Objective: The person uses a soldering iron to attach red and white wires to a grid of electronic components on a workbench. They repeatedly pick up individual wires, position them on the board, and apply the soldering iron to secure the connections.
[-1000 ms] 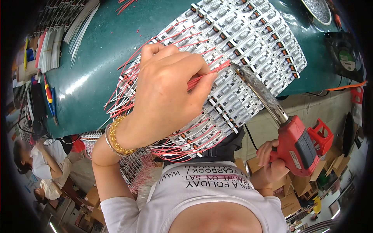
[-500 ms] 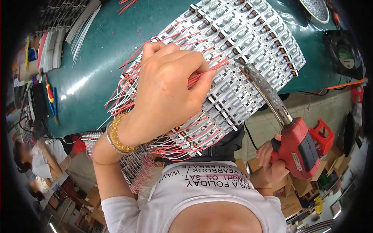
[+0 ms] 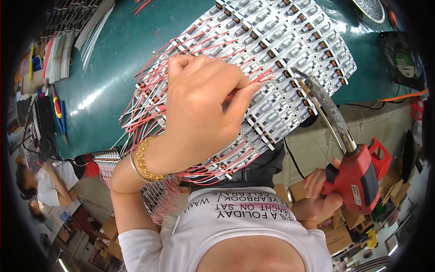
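Observation:
A wide panel of white circuit boards, set with rows of small grey and black parts, lies at a slant over the table edge. My left hand is above it, closed in a pinch on a bundle of thin red wires whose ends fan out past the fingertips. Below at the right, my right hand grips a red soldering gun with black parts. Its long metal tip points up and left, just right of the wire ends. More red and white wires spread from the panel's left side.
On the green table are a screwdriver and bundles of white strips. A metal bowl and a black reel-like object stand at the far right. Cardboard boxes are on the floor; other people sit at the left.
The soldering gun has shifted right, its tip drawing away from the wire ends. My left hand has moved slightly right with the wires, and the panel has shifted slightly.

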Motion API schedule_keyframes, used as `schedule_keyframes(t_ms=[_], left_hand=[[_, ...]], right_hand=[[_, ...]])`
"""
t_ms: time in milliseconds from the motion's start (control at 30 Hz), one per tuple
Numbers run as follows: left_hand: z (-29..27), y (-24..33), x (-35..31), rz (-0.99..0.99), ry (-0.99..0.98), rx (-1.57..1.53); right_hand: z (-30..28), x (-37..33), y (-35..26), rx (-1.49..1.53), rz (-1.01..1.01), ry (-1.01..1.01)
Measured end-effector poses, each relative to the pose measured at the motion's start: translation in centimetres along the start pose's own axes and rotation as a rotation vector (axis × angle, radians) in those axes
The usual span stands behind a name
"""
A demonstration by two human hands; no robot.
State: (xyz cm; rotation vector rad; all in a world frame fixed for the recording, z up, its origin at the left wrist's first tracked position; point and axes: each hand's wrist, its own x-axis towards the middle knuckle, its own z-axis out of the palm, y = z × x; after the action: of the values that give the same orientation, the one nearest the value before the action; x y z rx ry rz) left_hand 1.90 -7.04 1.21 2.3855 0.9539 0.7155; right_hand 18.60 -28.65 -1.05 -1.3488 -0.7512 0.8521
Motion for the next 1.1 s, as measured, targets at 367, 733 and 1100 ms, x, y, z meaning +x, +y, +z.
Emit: schedule_keyframes(t_ms=[367, 733, 1100], left_hand=[[1.0, -0.5, 0.0, 0.07, 0.058, 0.064], [1.1, -0.6, -0.1, 0.097, 0.06, 0.113], [0.2, -0.2, 0.2, 0.125, 0.217, 0.022]], right_hand=[[1.4, 0.3, -1.0, -0.034, 0.115, 0.006], [1.2, 0.2, -0.6, -0.064, 0.022, 0.021], [0.5, -0.1, -0.6, -0.027, -0.02, 0.075]])
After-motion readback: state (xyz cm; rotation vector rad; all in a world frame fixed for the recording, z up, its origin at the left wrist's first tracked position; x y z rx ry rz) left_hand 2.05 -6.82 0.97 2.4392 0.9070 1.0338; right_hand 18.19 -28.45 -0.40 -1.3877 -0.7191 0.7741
